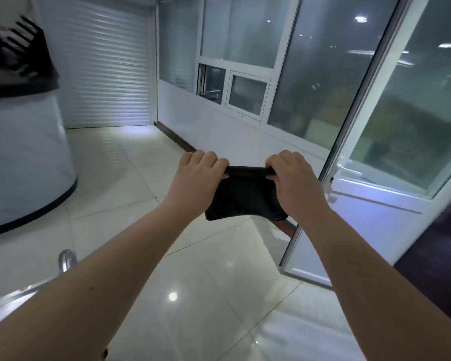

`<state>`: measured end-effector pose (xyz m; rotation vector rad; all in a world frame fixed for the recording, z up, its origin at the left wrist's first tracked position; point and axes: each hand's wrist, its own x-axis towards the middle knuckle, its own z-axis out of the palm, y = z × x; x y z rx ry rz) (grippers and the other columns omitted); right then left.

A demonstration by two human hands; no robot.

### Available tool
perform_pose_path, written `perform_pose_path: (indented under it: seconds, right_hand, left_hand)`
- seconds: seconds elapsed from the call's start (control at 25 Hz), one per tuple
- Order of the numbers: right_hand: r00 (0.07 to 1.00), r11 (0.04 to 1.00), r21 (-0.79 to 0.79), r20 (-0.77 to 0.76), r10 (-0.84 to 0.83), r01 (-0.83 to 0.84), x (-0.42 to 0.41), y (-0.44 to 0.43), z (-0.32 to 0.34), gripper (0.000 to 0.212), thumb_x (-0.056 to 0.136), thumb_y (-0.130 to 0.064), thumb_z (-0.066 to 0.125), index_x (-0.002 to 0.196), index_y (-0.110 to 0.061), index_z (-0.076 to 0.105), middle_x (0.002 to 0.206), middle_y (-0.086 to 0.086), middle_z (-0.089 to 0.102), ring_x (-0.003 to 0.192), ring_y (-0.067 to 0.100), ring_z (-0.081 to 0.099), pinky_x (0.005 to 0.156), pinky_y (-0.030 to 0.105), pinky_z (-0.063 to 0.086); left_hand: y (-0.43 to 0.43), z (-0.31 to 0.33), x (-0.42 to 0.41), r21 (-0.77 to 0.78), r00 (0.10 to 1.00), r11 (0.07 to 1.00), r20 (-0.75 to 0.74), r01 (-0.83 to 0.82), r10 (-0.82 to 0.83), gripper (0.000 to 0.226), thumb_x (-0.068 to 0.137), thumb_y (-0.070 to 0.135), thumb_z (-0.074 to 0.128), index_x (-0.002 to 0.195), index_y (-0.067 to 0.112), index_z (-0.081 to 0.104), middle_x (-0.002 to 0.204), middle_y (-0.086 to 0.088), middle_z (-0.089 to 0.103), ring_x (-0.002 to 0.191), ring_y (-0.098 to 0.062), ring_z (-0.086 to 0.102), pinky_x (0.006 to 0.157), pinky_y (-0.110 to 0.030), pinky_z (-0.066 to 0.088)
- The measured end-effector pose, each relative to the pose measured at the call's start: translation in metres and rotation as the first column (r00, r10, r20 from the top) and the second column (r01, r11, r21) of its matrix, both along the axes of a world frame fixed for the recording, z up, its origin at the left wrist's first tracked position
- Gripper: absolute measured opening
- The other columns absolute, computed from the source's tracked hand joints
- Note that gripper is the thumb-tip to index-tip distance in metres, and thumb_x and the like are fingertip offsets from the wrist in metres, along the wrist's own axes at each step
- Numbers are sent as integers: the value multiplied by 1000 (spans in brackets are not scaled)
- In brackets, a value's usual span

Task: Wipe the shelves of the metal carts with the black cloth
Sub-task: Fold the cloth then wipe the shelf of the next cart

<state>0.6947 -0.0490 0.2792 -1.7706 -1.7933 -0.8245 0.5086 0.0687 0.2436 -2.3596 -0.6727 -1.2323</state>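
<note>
– White curve on the far left: what is it?

– A rounded worktop with a dark band at its foot. On top of it sits a dark thing, too blurred for me to name or to read anything on it. Behind it hangs a pale roller shutter, pulled down to the floor, which is glossy pale tile.

– And lower down on that side?

– A shiny metal tube, blurred, just beside my left forearm. I cannot tell what it belongs to.

– Where is the black cloth?

– In the air in front of me, above the tiles, touching no shelf. My left hand grips its upper left end, fingers curled over the rolled top edge. The black cloth stretches across between my hands, and the rest of it hangs below them in a folded pouch. My right hand grips the other end the same way, fingers clamped down on the fabric.

– Beyond your hands?

– A white-framed glass partition with small panes set low in it. To the right a glass door stands open, ceiling lights mirrored in it. At the far right edge the flooring turns to dark purple flooring.
</note>
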Motion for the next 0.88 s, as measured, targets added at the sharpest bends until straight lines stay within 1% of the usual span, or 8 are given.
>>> perform_pose_path:
  seconds: [0.16, 0.28, 0.36, 0.44, 0.52, 0.64, 0.76, 0.88]
  right_hand:
    - [1000, 1000, -12, -14, -6, 6, 49, 84, -14, 8, 85, 4, 61, 89, -4, 62, 88, 12, 56, 77, 32, 50, 69, 47, 47]
    - [1000, 1000, 0, -22, 7, -7, 86, 152, -29, 10, 84, 3, 64, 88, -5, 63, 86, 11, 57, 74, 31, 50, 64, 45, 46]
    - [997, 998, 18, -37, 69, -68, 106, 202, -38, 9, 85, 1, 64, 89, -7, 64, 86, 9, 58, 75, 29, 50, 65, 43, 46]
    - [980, 981, 32, -49, 191, -189, 122, 264, -44, 7, 86, -1, 63, 89, -8, 64, 87, 9, 59, 76, 29, 51, 66, 43, 46]
    - [945, 948, 25, -80, 317, -316, 124, 328, -48, 6, 85, -2, 63, 89, -7, 65, 88, 9, 60, 77, 30, 52, 67, 45, 47]
    - [870, 876, 27, -104, 482, -482, 103, 429, -62, 9, 81, 1, 63, 85, -7, 64, 85, 10, 60, 76, 33, 53, 66, 46, 47]
    - [767, 783, -11, -206, 607, -622, 53, 514, -83, 15, 77, 8, 62, 82, -6, 63, 84, 10, 59, 75, 32, 52, 66, 44, 47]
    - [649, 669, -23, -268, 712, -743, -15, 593, -103, 13, 79, 8, 62, 81, -5, 63, 84, 10, 59, 79, 31, 52, 69, 39, 45]
  left_hand:
    - [75, -13, 51, -57, 997, 996, -36, -66, 64, 20, 98, 23, 51, 101, 11, 67, 89, -8, 63, 79, -31, 57, 77, -42, 42]
    - [130, -22, 86, -125, 993, 985, -18, -117, 115, 15, 96, 19, 58, 102, 10, 67, 90, -9, 63, 79, -32, 57, 76, -44, 42]
    - [168, -29, 100, -141, 985, 975, -9, -174, 174, 11, 94, 17, 62, 100, 9, 67, 89, -10, 62, 78, -32, 56, 75, -44, 42]
    - [209, -36, 106, -136, 963, 955, 30, -263, 269, 9, 92, 17, 65, 97, 10, 67, 86, -8, 61, 75, -31, 55, 73, -42, 41]
    - [246, -43, 100, -170, 927, 919, 61, -356, 370, 7, 90, 18, 67, 94, 12, 68, 85, -6, 61, 73, -30, 55, 72, -40, 38]
    - [303, -57, 79, -230, 839, 824, 50, -518, 542, 7, 87, 17, 72, 92, 13, 70, 84, -5, 63, 73, -30, 57, 72, -40, 37]
    - [352, -70, 39, -319, 720, 689, 29, -651, 693, 8, 86, 17, 73, 92, 13, 72, 84, -5, 64, 73, -31, 59, 74, -41, 38]
    - [404, -85, -17, -383, 586, 541, 1, -749, 811, 9, 89, 19, 69, 95, 14, 73, 87, -4, 66, 79, -30, 60, 78, -43, 37]
